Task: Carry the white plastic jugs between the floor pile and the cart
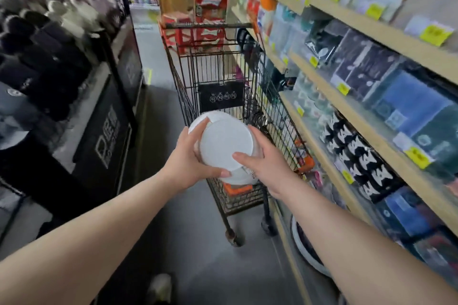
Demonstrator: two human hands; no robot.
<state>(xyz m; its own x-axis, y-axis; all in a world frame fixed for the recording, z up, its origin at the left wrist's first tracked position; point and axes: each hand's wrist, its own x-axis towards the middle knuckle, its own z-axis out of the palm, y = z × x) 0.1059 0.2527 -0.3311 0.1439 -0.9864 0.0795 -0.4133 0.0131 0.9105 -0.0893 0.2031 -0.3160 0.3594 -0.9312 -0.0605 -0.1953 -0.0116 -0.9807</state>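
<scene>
The single head camera looks forward and down along a shop aisle, close above both forearms, facing a wire cart (223,77), with shelves (366,30) running along its right edge.

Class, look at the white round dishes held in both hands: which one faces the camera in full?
The front white dish, its flat round underside fully visible, gripped between left hand and right hand; the others peek out behind it.

A cart (223,96) stands ahead in the aisle, shelves (359,111) to its right, a display stand (104,136) to its left. Both hands hold bowls (224,146), perhaps stacked, over the cart's near end.
</scene>
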